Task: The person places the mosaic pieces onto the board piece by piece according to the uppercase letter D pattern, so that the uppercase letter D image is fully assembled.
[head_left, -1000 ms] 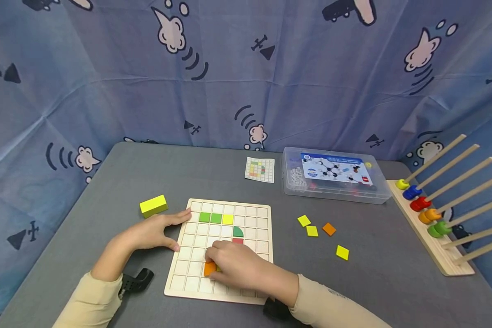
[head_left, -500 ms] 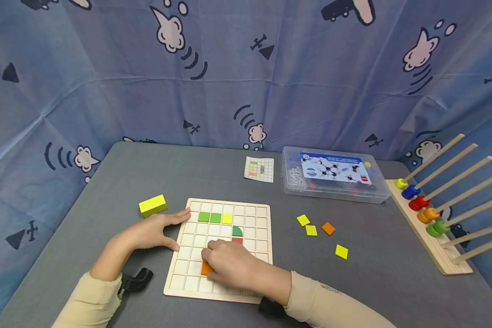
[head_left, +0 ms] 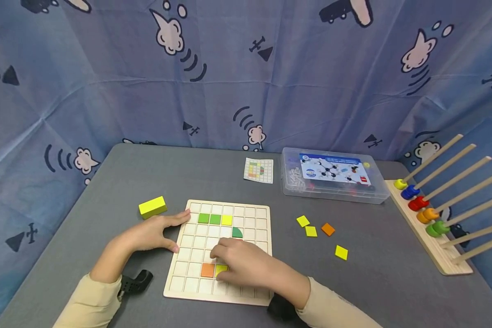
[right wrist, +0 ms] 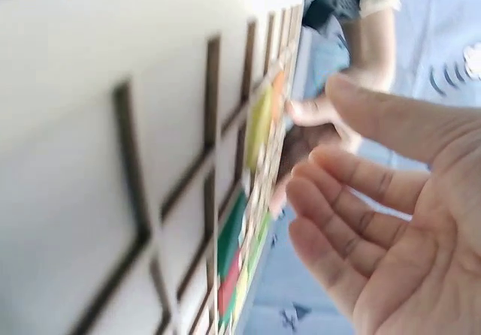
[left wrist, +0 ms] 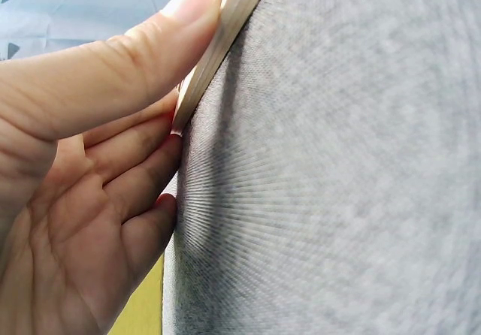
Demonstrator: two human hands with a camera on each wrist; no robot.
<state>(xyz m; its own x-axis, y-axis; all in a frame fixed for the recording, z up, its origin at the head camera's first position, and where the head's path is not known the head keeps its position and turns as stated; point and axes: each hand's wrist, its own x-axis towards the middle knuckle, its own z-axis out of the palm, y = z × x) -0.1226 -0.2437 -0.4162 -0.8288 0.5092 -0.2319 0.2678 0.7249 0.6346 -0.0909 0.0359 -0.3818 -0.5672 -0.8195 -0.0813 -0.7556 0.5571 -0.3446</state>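
Observation:
The gridded wooden board (head_left: 184, 283) lies on the table. My left hand (head_left: 153, 233) rests against its left edge, thumb and fingertips touching it, fingers fairly straight. Over the lower middle of the board hovers my right hand (head_left: 250, 264), its fingers loosely bent; the right wrist view shows nothing in it. An orange tile (head_left: 207, 270) and a yellow tile (head_left: 221, 269) sit side by side in cells by its fingertips. Farther up are two green tiles (head_left: 209, 218), another yellow tile (head_left: 227, 220) and a green quarter-circle (head_left: 237, 233). A red piece (right wrist: 228, 282) shows only in the right wrist view.
Loose yellow tiles (head_left: 311, 231) and an orange tile (head_left: 328, 229) lie right of the board. A yellow block (head_left: 152, 207) stands behind my left hand. At the back are a pattern card (head_left: 258, 171) and a plastic case (head_left: 332, 189); a peg rack (head_left: 430, 228) stands far right.
My right hand has let go at the orange tile and drawn back slightly to the right, uncovering the orange and yellow tiles. The left hand stays at the board's edge.

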